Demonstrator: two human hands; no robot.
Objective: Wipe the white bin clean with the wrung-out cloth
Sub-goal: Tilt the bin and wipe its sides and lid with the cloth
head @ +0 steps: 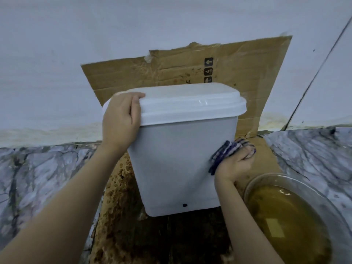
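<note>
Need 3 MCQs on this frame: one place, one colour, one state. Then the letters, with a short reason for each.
1. Where is the cloth on the bin?
A) on its top
B) at its right edge
C) at its bottom left corner

2. What colour is the water in the bowl?
A) yellow-brown
B) clear blue
C) pink

3. The lid is:
A) off and out of view
B) on the bin
C) in the bowl

Answers:
1 B: the right hand holds the cloth against the right edge.
2 A: the water looks murky yellow-brown.
3 B: the lid sits on the bin, and the left hand grips its corner.
</note>
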